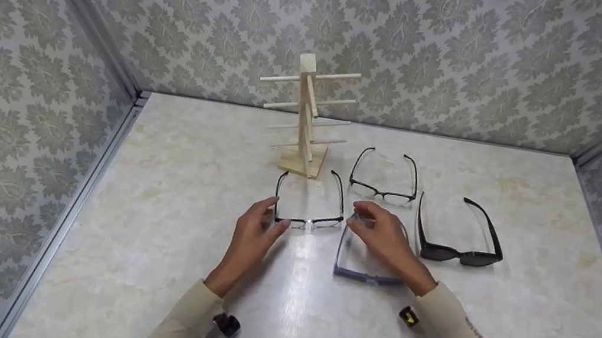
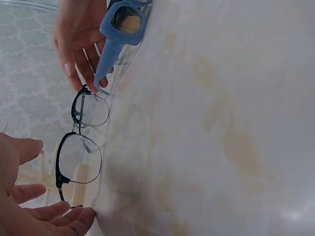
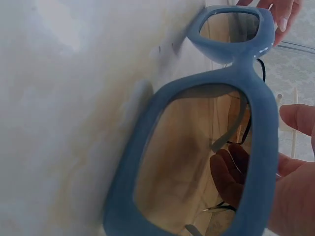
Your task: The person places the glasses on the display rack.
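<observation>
My left hand (image 1: pixel 256 228) is at the left side of a pair of black half-rim eyeglasses (image 1: pixel 324 220), its thumb apart from its fingers. In the left wrist view, those fingers reach beside the black temple, close to the tabletop. Over the blue-framed sunglasses (image 1: pixel 357 274) is my right hand (image 1: pixel 384 236), fingers loosely bent near the end of one temple. Seen from the right wrist, the blue frame (image 3: pixel 266 147) stands in front of this hand, with thumb and fingers spread apart. Both pairs stand on the table with temples unfolded and pointing away from me.
A wooden display rack (image 1: pixel 309 116) with thin crossbars stands at the back of the table (image 1: pixel 168 221). Black-framed eyeglasses (image 1: pixel 382 193) lie to its right, beyond my right hand. Dark sunglasses (image 1: pixel 460 256) lie farther right. Patterned walls (image 1: pixel 357 34) enclose the table.
</observation>
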Demonstrator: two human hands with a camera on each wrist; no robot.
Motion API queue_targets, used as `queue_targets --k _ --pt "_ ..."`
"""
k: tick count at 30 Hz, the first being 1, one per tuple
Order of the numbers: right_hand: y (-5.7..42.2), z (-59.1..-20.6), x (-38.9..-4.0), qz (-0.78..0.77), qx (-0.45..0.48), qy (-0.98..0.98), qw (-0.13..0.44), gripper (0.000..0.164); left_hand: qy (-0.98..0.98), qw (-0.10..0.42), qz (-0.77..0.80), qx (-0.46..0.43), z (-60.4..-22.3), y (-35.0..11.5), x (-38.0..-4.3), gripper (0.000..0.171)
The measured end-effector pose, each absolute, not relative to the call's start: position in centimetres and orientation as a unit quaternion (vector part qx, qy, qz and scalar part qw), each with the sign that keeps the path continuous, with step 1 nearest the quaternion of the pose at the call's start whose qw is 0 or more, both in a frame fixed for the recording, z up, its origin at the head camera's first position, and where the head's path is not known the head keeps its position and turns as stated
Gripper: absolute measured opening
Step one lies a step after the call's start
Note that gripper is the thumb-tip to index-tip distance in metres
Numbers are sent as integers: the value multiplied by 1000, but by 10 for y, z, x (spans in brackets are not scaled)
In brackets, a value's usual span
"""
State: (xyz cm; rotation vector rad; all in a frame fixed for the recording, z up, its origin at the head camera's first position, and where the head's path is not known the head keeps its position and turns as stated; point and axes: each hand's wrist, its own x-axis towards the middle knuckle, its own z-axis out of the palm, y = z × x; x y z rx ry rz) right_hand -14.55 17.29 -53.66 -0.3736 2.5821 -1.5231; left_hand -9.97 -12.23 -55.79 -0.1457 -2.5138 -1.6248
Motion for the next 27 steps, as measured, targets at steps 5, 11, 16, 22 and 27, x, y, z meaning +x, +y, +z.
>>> queue_targets --k 5,11,16,22,27 --pt "169 -540 -146 -513 -121 847 64 47 -831 67 -551 -28 -561 -121 -102 55" --pt "164 -541 -150 -515 -130 845 57 46 -827 74 -557 -27 -564 -121 -106 49" --pt "158 -542 -155 -500 -145 852 54 44 -825 70 -560 -23 -564 -121 -108 45" --pt "152 -544 -158 -483 -153 861 44 40 -838 62 -543 -6 -563 -120 -109 42" --pt "148 -544 -158 -488 -139 860 49 44 -842 58 -536 0 -563 -119 -110 39"
